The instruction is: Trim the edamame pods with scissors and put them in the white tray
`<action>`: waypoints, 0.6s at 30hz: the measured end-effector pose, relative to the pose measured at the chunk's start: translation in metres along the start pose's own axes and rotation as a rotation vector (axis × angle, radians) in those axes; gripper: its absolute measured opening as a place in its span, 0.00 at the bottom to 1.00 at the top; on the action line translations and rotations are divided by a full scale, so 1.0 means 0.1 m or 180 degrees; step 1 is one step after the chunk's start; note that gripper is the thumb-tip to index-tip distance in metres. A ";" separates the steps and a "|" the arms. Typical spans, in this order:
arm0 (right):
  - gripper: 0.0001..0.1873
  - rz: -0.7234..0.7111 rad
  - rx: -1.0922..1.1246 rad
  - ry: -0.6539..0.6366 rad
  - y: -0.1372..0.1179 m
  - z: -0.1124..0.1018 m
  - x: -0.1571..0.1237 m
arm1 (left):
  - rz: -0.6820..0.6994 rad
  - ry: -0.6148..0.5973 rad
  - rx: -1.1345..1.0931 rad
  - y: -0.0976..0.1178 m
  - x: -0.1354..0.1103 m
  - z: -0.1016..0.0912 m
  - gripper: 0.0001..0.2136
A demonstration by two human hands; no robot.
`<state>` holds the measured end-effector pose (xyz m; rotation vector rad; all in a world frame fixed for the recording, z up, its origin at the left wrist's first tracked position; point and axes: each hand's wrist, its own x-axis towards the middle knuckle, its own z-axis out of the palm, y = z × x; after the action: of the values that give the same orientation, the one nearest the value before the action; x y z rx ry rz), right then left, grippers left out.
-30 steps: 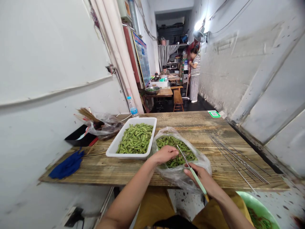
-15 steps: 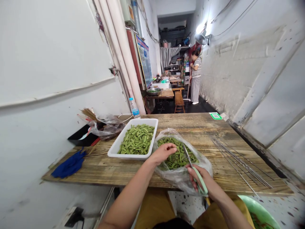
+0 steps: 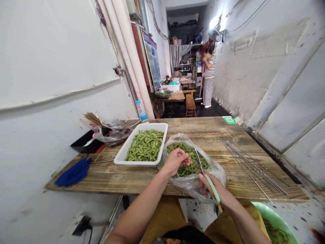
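Note:
My right hand (image 3: pixel 212 186) is closed around the pale green handles of a pair of scissors (image 3: pixel 212 190). Their metal blades point up and away over a clear plastic bag (image 3: pixel 215 173). Green bean pods (image 3: pixel 188 169), likely edamame, fill the bag. Above the pods, my left hand (image 3: pixel 177 161) has its fingers curled in with the palm partly turned up; whatever lies in them cannot be made out. Just left of the bag, a white tray (image 3: pixel 119 159) holds a heap of similar pods.
Several thin metal skewers (image 3: pixel 256 167) lie on the wooden table's right. At left are a blue cloth (image 3: pixel 73 173), a black box (image 3: pixel 87 144) and a water bottle (image 3: pixel 142 113). A green basin (image 3: pixel 271 211) stands below right. Farther back, a person (image 3: pixel 208 78) holds a broom.
My left hand has rolled so its palm faces up more, with the fingers curled. The scissors have barely moved. In the background, the standing person's hand has risen toward the face.

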<state>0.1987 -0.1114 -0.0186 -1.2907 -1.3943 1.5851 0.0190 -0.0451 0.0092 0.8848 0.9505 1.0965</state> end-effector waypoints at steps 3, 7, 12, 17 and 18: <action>0.27 -0.0035 -0.0023 -0.0024 -0.01 0.00 0.02 | -0.0027 -0.0026 -0.0007 -0.03 -0.01 0.00 0.18; 0.26 -0.0056 -0.0055 -0.0064 -0.03 0.01 0.04 | -0.0021 0.0004 -0.0005 -0.06 -0.03 0.00 0.18; 0.25 -0.0055 -0.0067 -0.0126 -0.06 0.03 0.04 | -0.0025 0.0097 0.0048 -0.08 -0.05 0.00 0.17; 0.23 -0.0057 -0.0135 -0.0186 -0.11 0.05 0.04 | -0.0063 -0.0009 0.0178 -0.10 -0.08 0.02 0.17; 0.23 -0.0018 -0.0112 -0.0198 -0.11 0.05 0.04 | -0.0099 -0.0029 0.0206 -0.10 -0.09 0.02 0.17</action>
<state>0.1911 -0.1070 -0.0097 -1.2665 -1.4687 1.6158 0.0223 -0.0559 0.0021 0.9242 0.9939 1.0394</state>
